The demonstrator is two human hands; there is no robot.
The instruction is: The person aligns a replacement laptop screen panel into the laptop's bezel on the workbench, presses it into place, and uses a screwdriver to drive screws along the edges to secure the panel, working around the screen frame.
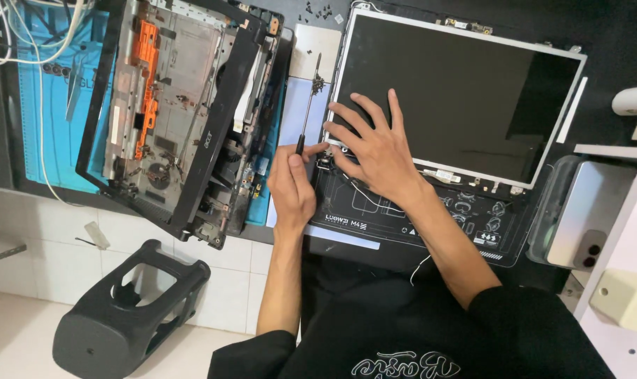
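My left hand point(291, 188) is shut on a thin screwdriver point(310, 98) with a black grip; its metal shaft points away from me, beside the left edge of a bare laptop screen panel point(473, 91). My right hand point(374, 151) lies flat with spread fingers on the panel's near left corner, pressing it down. The panel rests on a black cover point(430, 217) with white printed markings. The two hands almost touch at the panel's corner, where a small metal hinge part sits.
A stripped laptop base point(171, 105) with its black frame lies tilted on a blue mat point(51, 105) at left. White cables point(23, 35) hang at far left. Loose screws point(318, 10) lie at the top. A phone point(578, 210) lies at right, a black plastic stool point(122, 302) on the floor.
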